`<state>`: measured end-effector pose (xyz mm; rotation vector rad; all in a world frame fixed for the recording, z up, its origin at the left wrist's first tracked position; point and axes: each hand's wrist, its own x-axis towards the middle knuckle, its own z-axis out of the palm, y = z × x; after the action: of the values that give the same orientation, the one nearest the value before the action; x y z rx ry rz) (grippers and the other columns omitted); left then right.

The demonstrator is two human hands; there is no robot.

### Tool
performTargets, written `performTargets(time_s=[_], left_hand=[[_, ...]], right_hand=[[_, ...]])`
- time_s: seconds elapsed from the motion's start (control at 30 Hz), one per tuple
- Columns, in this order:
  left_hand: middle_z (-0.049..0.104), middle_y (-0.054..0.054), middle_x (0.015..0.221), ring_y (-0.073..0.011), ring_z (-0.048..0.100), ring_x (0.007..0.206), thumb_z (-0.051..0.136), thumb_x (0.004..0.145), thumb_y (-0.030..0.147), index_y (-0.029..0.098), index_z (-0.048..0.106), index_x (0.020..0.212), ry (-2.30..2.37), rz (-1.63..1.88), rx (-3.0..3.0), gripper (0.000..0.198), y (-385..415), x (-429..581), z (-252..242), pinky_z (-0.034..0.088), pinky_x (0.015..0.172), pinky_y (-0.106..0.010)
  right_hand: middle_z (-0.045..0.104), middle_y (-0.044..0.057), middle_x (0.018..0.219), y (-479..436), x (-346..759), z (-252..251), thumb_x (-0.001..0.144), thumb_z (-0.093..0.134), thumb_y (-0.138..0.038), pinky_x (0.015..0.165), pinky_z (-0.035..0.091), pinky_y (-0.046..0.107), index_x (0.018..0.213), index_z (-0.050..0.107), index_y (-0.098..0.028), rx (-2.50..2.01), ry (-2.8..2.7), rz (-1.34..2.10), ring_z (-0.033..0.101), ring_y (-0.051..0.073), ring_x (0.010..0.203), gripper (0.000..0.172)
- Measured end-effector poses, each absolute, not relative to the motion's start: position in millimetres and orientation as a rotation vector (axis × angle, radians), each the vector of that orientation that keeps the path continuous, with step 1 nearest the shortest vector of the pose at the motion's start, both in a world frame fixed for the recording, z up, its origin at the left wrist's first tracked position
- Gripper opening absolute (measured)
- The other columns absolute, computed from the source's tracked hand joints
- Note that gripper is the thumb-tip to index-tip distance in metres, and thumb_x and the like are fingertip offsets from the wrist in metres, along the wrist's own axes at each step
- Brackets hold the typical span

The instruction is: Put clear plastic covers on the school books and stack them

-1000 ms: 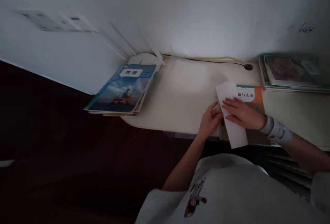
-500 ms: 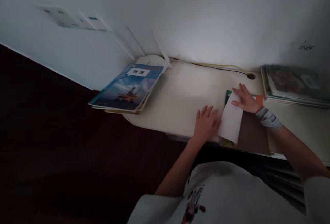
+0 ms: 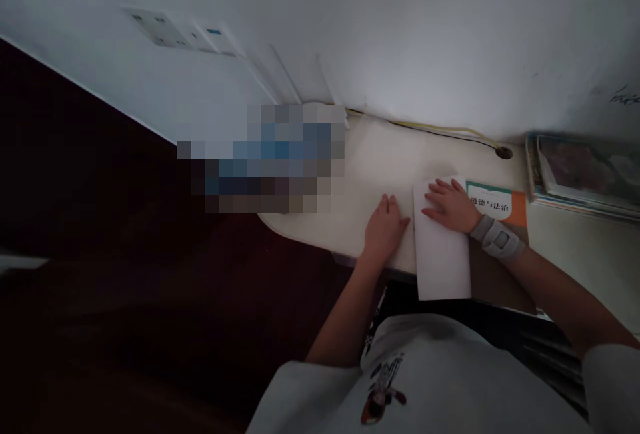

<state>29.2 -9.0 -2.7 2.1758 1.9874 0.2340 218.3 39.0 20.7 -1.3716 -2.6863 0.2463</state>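
Observation:
My right hand lies flat on a white sheet of paper, with its fingers spread toward the left. The paper covers the left part of a textbook whose green, orange and brown cover shows on the right, with a white title label. The near ends of both reach about the table's front edge. Just left of the paper, my left hand rests on the white table, fingers stretched out and holding nothing. A narrow gap separates it from the paper. A grey band wraps my right wrist.
A stack of books stands by the wall at the right. Cables run along the wall to a round hole in the tabletop. The left end of the table is blurred by large pixels. Wall sockets sit above it.
The paper, tilted and partly lifted before, now lies straighter and flatter over the book's left side. My right hand has pressed flat on it. My left hand has moved off its edge. The view has shifted.

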Motion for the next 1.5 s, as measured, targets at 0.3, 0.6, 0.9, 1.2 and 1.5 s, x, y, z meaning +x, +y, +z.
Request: performTargets(time_s=[0.3, 0.6, 0.9, 1.2, 1.5], left_hand=[[0.059, -0.021, 0.125, -0.0249, 0.054, 0.122, 0.038, 0.092, 0.015, 0.008, 0.059, 0.110, 1.980, 0.284, 2.302, 0.028, -7, 27, -8, 0.042, 0.102, -0.038], [0.053, -0.025, 0.132, -0.0286, 0.047, 0.129, 0.037, 0.093, 0.015, 0.004, 0.054, 0.120, 1.963, 0.219, 2.344, 0.034, -13, 31, -8, 0.036, 0.107, -0.043], [0.053, -0.023, 0.134, -0.0274, 0.048, 0.128, 0.038, 0.092, 0.016, 0.006, 0.055, 0.122, 1.979, 0.239, 2.357, 0.036, -11, 30, -12, 0.038, 0.106, -0.043], [0.063, -0.014, 0.106, -0.0219, 0.061, 0.102, 0.037, 0.090, 0.014, 0.011, 0.055, 0.102, 1.850, 0.086, 2.242, 0.021, -9, 21, 21, 0.049, 0.087, -0.033], [0.060, -0.013, 0.111, -0.0208, 0.061, 0.098, 0.038, 0.081, 0.005, 0.014, 0.048, 0.107, 1.716, 0.101, 2.206, 0.030, -28, 14, 29, 0.051, 0.085, -0.034]], right_hand=[[0.061, 0.012, 0.122, 45, 192, 21, 0.096, 0.040, -0.039, 0.105, 0.026, 0.050, 0.103, 0.064, -0.017, -1.295, -2.818, 0.246, 0.050, 0.026, 0.122, 0.033], [0.056, 0.015, 0.133, 23, 191, 31, 0.095, 0.041, -0.038, 0.108, 0.024, 0.051, 0.120, 0.061, -0.016, -1.230, -2.698, 0.113, 0.046, 0.028, 0.127, 0.038], [0.046, 0.019, 0.142, -79, 220, 40, 0.087, 0.057, -0.042, 0.108, 0.021, 0.062, 0.132, 0.052, -0.017, -0.718, -3.060, 0.076, 0.038, 0.035, 0.133, 0.053], [0.055, 0.016, 0.135, -77, 203, 21, 0.092, 0.045, -0.020, 0.107, 0.029, 0.060, 0.124, 0.059, -0.012, -0.941, -2.916, -0.101, 0.047, 0.033, 0.128, 0.037], [0.053, 0.017, 0.137, -75, 201, 25, 0.091, 0.044, -0.015, 0.106, 0.031, 0.059, 0.127, 0.057, -0.012, -1.022, -2.913, -0.078, 0.047, 0.033, 0.127, 0.039]])
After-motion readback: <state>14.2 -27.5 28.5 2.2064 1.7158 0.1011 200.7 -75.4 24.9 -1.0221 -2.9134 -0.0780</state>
